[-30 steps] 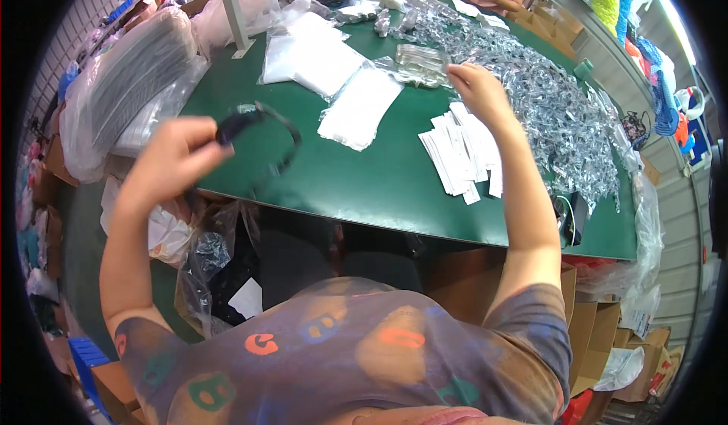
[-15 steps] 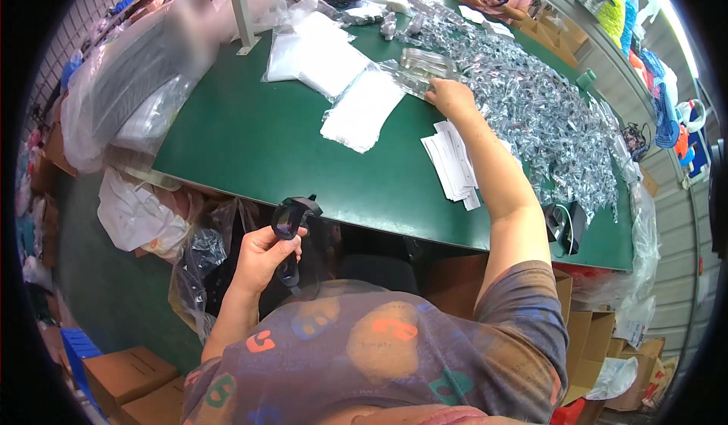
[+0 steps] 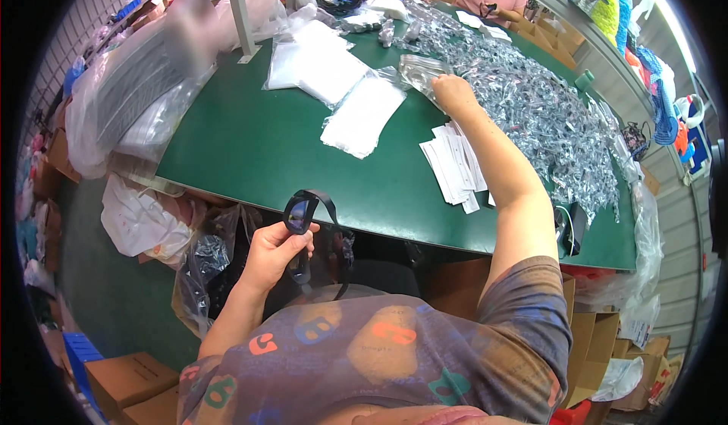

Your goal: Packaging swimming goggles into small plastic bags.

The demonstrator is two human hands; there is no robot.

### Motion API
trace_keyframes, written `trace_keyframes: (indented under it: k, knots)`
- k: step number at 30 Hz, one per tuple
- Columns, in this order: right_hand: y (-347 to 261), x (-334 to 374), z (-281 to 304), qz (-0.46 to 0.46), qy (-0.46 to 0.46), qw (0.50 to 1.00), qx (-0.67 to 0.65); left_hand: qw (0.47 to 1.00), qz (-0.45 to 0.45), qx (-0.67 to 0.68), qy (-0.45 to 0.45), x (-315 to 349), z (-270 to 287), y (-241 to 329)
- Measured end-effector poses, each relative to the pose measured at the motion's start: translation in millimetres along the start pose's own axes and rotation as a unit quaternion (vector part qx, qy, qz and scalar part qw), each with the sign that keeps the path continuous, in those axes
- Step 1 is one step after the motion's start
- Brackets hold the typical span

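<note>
short-sleeved purple-grey shirt (image 3: 394, 357), colourful letter print

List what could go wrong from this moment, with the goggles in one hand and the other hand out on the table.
The left hand pinches the black goggles by one lens, below the green table edge; the dangling strap may snag or the goggles may slip. The right hand stretches far to a clear bag beside the heap of packed bags; the forearm crosses the white paper slips and may scatter them.
</note>
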State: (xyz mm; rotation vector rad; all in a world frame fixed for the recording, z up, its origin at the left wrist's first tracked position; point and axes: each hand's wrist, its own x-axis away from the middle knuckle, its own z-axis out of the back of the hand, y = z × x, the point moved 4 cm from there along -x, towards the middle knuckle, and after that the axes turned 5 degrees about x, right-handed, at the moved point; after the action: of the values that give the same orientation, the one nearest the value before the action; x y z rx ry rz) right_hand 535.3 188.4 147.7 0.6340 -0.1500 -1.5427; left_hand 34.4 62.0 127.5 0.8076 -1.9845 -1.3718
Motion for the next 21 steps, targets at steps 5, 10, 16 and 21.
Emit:
trace_keyframes:
  k: [5,10,16,21]
  knots:
    - [3,9,25,-0.027,0.011,1.000,0.003,0.998,-0.050,-0.037,0.005,0,1,-1]
    - [9,30,62,-0.105,0.104,0.984,-0.095,1.000,-0.023,0.001,-0.017,-5,-3,-6]
    - [-96,79,170,-0.092,0.046,0.784,-0.613,0.998,-0.043,-0.024,0.036,-15,10,-8]
    - [-238,160,218,-0.005,-0.059,0.723,-0.688,0.994,-0.026,0.080,0.065,-34,-4,-9]
